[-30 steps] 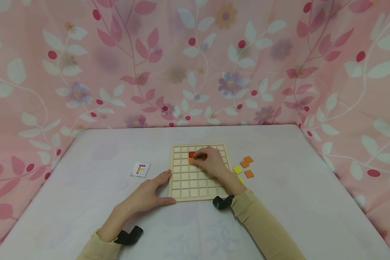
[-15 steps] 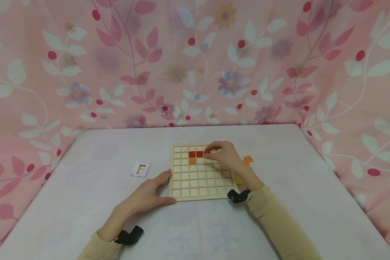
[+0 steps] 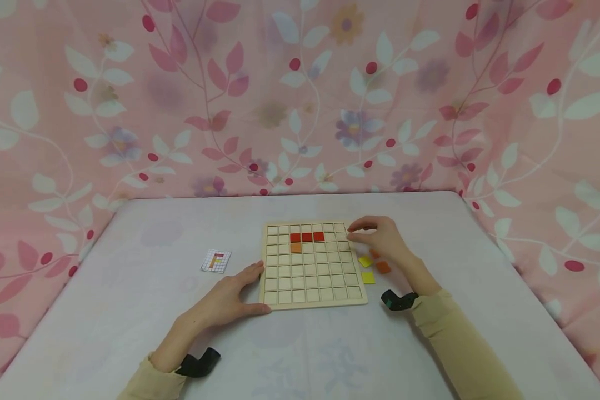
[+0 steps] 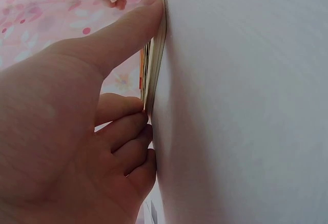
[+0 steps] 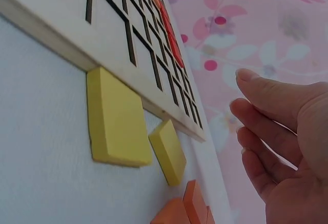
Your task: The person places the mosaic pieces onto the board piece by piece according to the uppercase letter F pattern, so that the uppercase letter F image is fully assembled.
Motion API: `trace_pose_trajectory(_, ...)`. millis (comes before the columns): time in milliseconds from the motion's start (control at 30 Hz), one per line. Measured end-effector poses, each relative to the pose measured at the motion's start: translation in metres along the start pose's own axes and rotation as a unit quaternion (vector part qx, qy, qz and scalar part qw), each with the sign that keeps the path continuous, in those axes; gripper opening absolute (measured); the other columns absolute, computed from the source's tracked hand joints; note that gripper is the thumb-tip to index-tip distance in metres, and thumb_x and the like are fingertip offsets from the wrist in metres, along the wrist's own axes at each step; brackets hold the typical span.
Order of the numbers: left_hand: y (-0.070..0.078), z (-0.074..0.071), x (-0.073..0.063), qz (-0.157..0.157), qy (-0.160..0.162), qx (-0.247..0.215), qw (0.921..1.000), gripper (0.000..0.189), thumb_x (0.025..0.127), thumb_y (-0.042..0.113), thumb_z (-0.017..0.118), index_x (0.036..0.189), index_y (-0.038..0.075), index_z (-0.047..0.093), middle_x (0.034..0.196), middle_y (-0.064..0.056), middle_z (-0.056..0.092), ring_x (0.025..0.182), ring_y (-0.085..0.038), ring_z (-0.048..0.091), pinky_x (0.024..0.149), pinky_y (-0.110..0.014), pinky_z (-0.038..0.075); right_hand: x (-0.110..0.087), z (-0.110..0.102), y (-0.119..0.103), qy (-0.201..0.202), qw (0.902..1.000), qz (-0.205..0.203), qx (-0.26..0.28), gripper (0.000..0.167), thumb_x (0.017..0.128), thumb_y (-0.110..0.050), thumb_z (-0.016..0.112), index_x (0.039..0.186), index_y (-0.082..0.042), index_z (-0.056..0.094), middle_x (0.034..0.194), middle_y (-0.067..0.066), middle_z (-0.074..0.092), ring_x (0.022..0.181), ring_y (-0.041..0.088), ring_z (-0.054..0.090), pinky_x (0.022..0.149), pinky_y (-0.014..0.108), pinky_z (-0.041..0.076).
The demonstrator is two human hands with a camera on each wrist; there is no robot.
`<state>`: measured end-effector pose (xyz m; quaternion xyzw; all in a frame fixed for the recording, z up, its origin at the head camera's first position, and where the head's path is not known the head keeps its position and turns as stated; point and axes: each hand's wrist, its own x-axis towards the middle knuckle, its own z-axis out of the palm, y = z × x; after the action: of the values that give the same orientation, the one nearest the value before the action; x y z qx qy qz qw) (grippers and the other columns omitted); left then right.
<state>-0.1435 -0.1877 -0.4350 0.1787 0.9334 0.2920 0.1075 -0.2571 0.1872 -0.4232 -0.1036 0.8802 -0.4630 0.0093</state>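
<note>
A square wooden grid board (image 3: pixel 312 282) lies on the table. Three red tiles (image 3: pixel 307 238) sit side by side in one row, and an orange tile (image 3: pixel 296 248) lies in the cell in front of the leftmost red one. My left hand (image 3: pixel 225 297) rests against the board's near left corner, thumb at the front edge and fingertips along the left side. In the left wrist view its thumb (image 4: pixel 130 26) presses the board's edge. My right hand (image 3: pixel 386 241) hovers just past the board's right edge, fingers apart; the right wrist view shows nothing between them.
Two yellow tiles (image 3: pixel 368 278) lie beside the board's right edge. Loose orange tiles (image 3: pixel 383 267) lie under and near my right hand, partly hidden by it. A small printed pattern card (image 3: pixel 216 261) lies left of the board. A floral curtain (image 3: pixel 300 100) hangs behind the table.
My right hand has moved right, from over the red tiles to beyond the board's right edge, leaving the third red tile in its cell. My left hand has stayed put.
</note>
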Motion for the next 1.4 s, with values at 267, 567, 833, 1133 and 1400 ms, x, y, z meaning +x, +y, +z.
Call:
trace_pose_trajectory(267, 0.000, 0.000, 0.000, -0.002, 0.000, 0.002, 1.0000, 0.098, 0.079, 0.054, 0.080, 0.156, 0.013, 0.035, 0.163, 0.001, 0.031, 0.151, -0.023, 0.027, 0.119, -0.048, 0.031, -0.008, -0.019, 0.019, 0.006, 1.0000, 0.003, -0.003, 0.031, 0.084, -0.038, 0.081, 0.106, -0.018, 0.076, 0.113, -0.001, 0.072, 0.121, 0.025, 0.056, 0.103, 0.047, 0.045)
trace_pose_trajectory(567, 0.000, 0.000, 0.000, 0.003, 0.000, 0.003, 1.0000, 0.098, 0.079, 0.054, 0.079, 0.156, 0.012, 0.035, 0.163, 0.000, 0.031, 0.151, -0.023, 0.027, 0.119, -0.048, 0.031, -0.017, -0.036, 0.039, 0.014, 0.9998, 0.013, 0.001, 0.033, 0.086, -0.040, 0.078, 0.110, -0.018, 0.074, 0.116, 0.003, 0.072, 0.122, 0.026, 0.056, 0.103, 0.048, 0.045)
trace_pose_trajectory(833, -0.001, 0.000, 0.000, 0.001, -0.001, 0.001, 1.0000, 0.099, 0.079, 0.055, 0.079, 0.156, 0.013, 0.035, 0.163, 0.001, 0.030, 0.151, -0.023, 0.027, 0.119, -0.048, 0.031, -0.019, -0.046, 0.047, 0.011, 0.9993, 0.037, 0.003, 0.033, 0.088, -0.034, 0.077, 0.114, -0.014, 0.073, 0.121, 0.006, 0.070, 0.126, 0.028, 0.052, 0.104, 0.051, 0.042)
trace_pose_trajectory(1133, 0.000, 0.000, -0.001, -0.003, -0.002, 0.004, 1.0000, 0.098, 0.079, 0.055, 0.079, 0.156, 0.013, 0.035, 0.163, 0.002, 0.031, 0.151, -0.023, 0.027, 0.119, -0.049, 0.031, -0.020, -0.050, 0.056, -0.017, 0.9992, 0.035, -0.013, 0.034, 0.085, -0.027, 0.082, 0.114, -0.012, 0.072, 0.115, 0.007, 0.072, 0.117, 0.027, 0.059, 0.105, 0.048, 0.044)
trace_pose_trajectory(1400, 0.001, 0.000, -0.001, -0.006, -0.003, 0.003, 1.0000, 0.098, 0.079, 0.055, 0.080, 0.156, 0.014, 0.036, 0.163, 0.003, 0.031, 0.151, -0.023, 0.027, 0.119, -0.049, 0.031, -0.019, -0.051, 0.066, -0.031, 0.9988, 0.005, -0.038, 0.030, 0.086, -0.018, 0.080, 0.115, -0.011, 0.073, 0.116, 0.008, 0.072, 0.111, 0.025, 0.062, 0.103, 0.044, 0.045)
